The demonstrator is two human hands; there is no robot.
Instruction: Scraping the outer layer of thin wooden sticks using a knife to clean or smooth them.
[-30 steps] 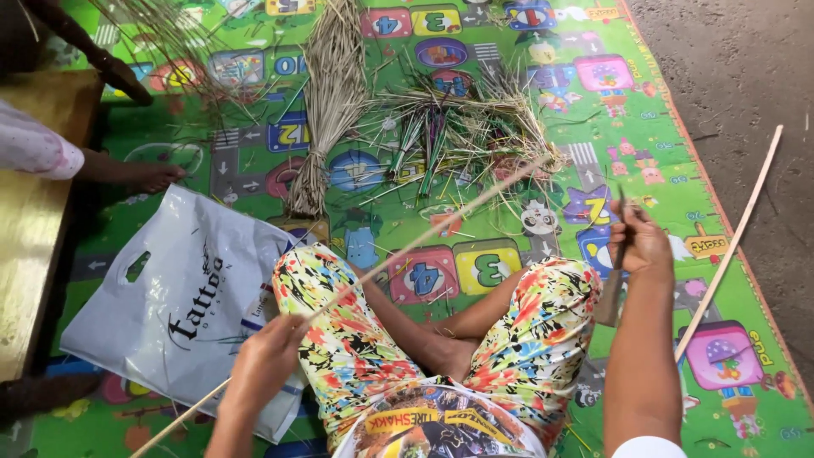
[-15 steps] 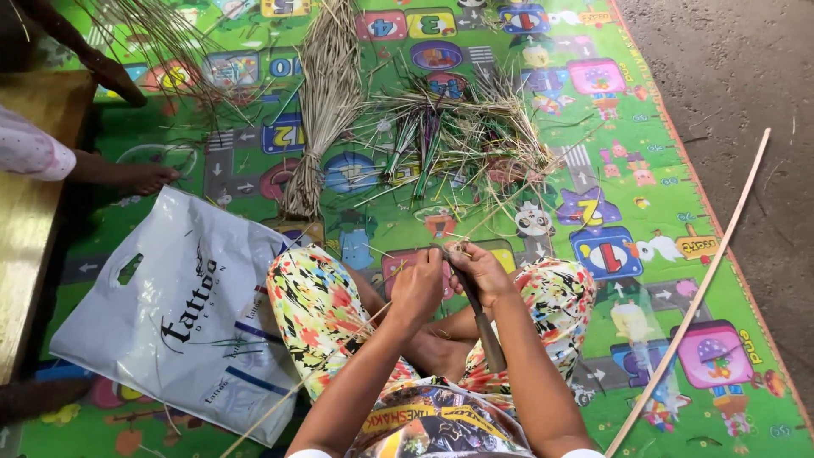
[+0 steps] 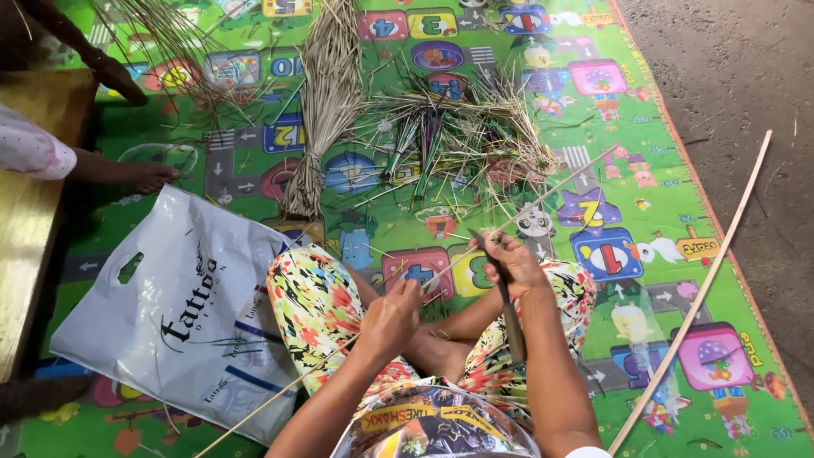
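Two hands working close together over the crossed legs — fingers of the left hand (image 3: 392,318) curling shut around a thin pale strip (image 3: 543,197), pinching it at about its middle. Fingers of the right hand (image 3: 515,263) closing on the handle of a dark knife (image 3: 507,297), blade end poking out at 11 o'clock from the fist and meeting the strip just beside the thumb, handle running down toward 6 o'clock along the forearm. Stretching from the two hands in both directions, the strip: up toward 2 o'clock across the green play mat (image 3: 644,102), and down toward 8 o'clock past the patterned trousers (image 3: 315,297), crossing the corner of a white plastic bag (image 3: 161,314). Lying flat at 9 o'clock of the left hand, that bag, handle hole near its upper edge. Resting at 12 o'clock of the hands, a loose heap of green and straw-coloured fibre scraps (image 3: 458,136); just beside it at 11 o'clock, a tied bundle of dry grass (image 3: 326,102), fanning upward. Lying well apart at 3 o'clock — a long pale cane (image 3: 704,280), slanting across the mat's edge onto the bare concrete floor (image 3: 746,76). Reaching in at 10 o'clock, another person's hand (image 3: 144,176) resting on the mat beside a wooden bench (image 3: 25,212).
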